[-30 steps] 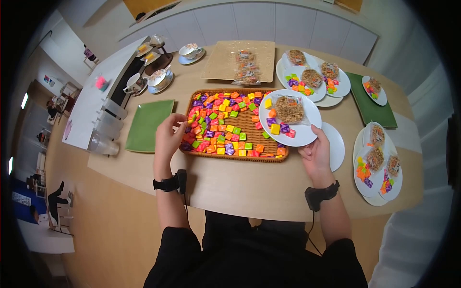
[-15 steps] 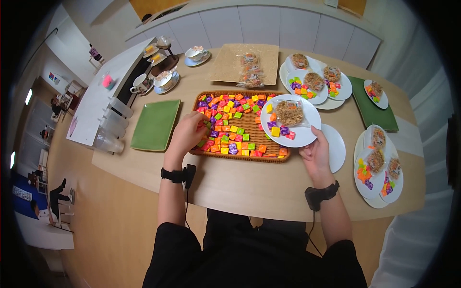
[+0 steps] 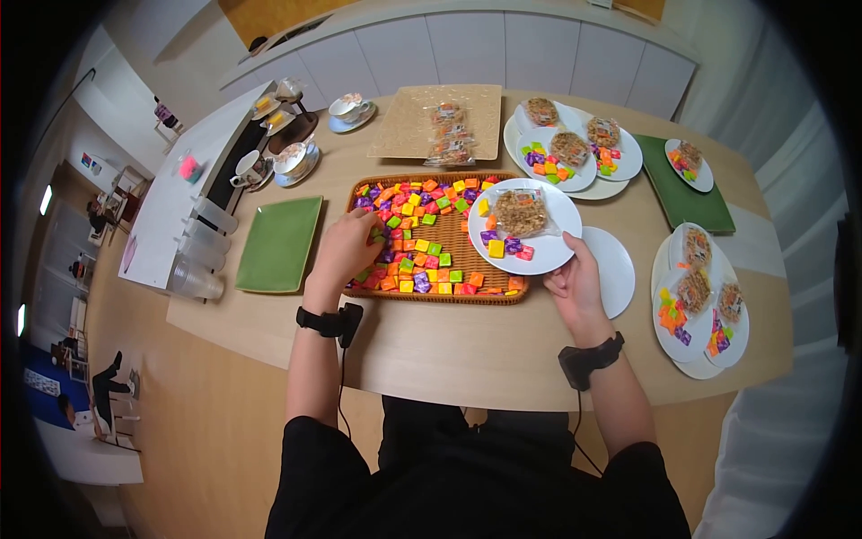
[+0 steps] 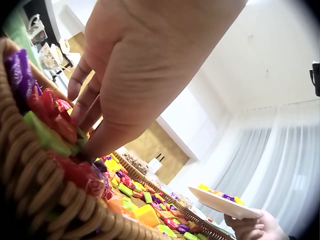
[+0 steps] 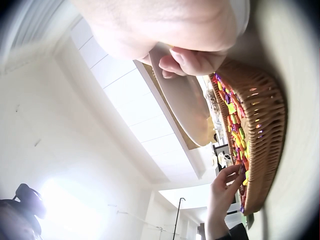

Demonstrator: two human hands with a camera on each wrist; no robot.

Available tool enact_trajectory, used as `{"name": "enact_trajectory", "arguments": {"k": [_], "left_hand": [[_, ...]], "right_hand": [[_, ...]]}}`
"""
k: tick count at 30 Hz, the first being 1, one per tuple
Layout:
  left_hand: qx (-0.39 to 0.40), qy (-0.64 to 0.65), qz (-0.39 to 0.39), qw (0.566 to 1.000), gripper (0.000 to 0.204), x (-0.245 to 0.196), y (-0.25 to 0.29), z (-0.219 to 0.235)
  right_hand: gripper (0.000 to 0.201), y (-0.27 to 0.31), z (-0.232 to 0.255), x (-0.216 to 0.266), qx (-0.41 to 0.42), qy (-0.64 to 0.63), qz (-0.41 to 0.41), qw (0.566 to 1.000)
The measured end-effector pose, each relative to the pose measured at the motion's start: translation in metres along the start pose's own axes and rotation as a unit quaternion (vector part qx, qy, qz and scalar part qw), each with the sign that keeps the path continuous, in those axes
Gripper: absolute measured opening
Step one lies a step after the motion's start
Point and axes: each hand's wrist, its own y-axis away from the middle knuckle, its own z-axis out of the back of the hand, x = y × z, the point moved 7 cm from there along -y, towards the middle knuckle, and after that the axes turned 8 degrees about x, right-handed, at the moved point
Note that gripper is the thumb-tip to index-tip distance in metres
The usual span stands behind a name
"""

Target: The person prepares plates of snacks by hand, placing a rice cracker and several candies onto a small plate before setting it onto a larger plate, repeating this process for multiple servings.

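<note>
My left hand [image 3: 348,244] reaches into the left end of a wicker basket [image 3: 431,298] of small wrapped candies [image 3: 420,245]. In the left wrist view its thumb and fingers pinch among the candies, a green candy [image 4: 76,141] at the fingertips; the hand hides part of the grip. My right hand [image 3: 575,280] holds a white plate [image 3: 558,235] by its near right rim, thumb on top and fingers underneath. On that plate lie a packaged round grain cake [image 3: 521,213] and several candies [image 3: 496,248]. The plate overlaps the basket's right end in the head view.
Behind the basket, a beige tray [image 3: 395,135] bears packaged cakes [image 3: 451,135]. Filled plates [image 3: 585,172] stand back right and more plates [image 3: 682,346] front right. A bare white plate [image 3: 615,269] lies beside my right hand. Green trays [image 3: 280,244], teacups [image 3: 292,160] and plastic cups [image 3: 199,280] flank the table.
My left hand has moved from above the basket's left edge down and right into the candies, its fingers closing among them. The right hand keeps the plate at about the same place.
</note>
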Motion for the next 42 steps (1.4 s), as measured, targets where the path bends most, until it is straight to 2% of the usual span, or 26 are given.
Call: {"name": "enact_trajectory", "arguments": {"k": [9,15,20,26,30,33,35,36,38,39,41,42], "left_hand": [[0.033,-0.047,0.006,0.998,0.021,-0.002,-0.004,0.001],[0.014,-0.083,0.007,0.996,0.018,0.003,-0.008,-0.007],[-0.015,-0.065,-0.037,0.997,0.016,0.0,-0.005,-0.002],[-0.025,-0.081,-0.014,0.996,0.017,-0.002,-0.005,0.0],[-0.037,-0.066,-0.03,0.997,0.021,0.001,-0.002,0.001],[-0.065,-0.014,-0.041,0.997,0.028,-0.004,-0.001,0.011],[-0.06,0.117,-0.024,0.991,0.034,-0.008,-0.001,0.017],[-0.059,0.117,-0.023,0.991,0.034,-0.016,0.0,0.02],[-0.048,0.273,-0.059,0.959,0.033,-0.039,-0.001,0.024],[-0.048,0.274,-0.058,0.959,0.033,-0.053,0.0,0.027],[0.001,0.325,-0.123,0.938,0.032,-0.092,0.001,0.026],[0.0,0.323,-0.152,0.934,0.031,-0.105,0.0,0.022]], "right_hand": [[0.025,0.001,-0.003,0.002,0.001,-0.001,0.002,1.0],[0.025,0.001,-0.001,0.001,0.0,-0.001,0.001,1.0],[0.026,0.0,0.001,0.001,-0.003,0.0,0.0,1.0],[0.025,0.0,-0.001,0.001,0.0,0.0,0.002,1.0],[0.025,0.001,-0.002,0.001,0.004,-0.001,0.002,1.0],[0.025,0.0,0.0,0.001,0.003,-0.001,0.0,1.0],[0.025,0.002,-0.003,0.001,0.002,0.001,-0.001,1.0],[0.025,0.002,-0.003,0.001,0.001,0.001,-0.002,1.0],[0.025,0.002,-0.003,-0.001,0.003,0.002,-0.008,1.0],[0.025,0.002,-0.003,-0.001,0.002,0.003,-0.009,1.0],[0.025,0.001,-0.003,-0.004,0.01,0.006,-0.017,1.0],[0.025,0.001,-0.004,-0.004,0.01,0.006,-0.016,1.0]]}}
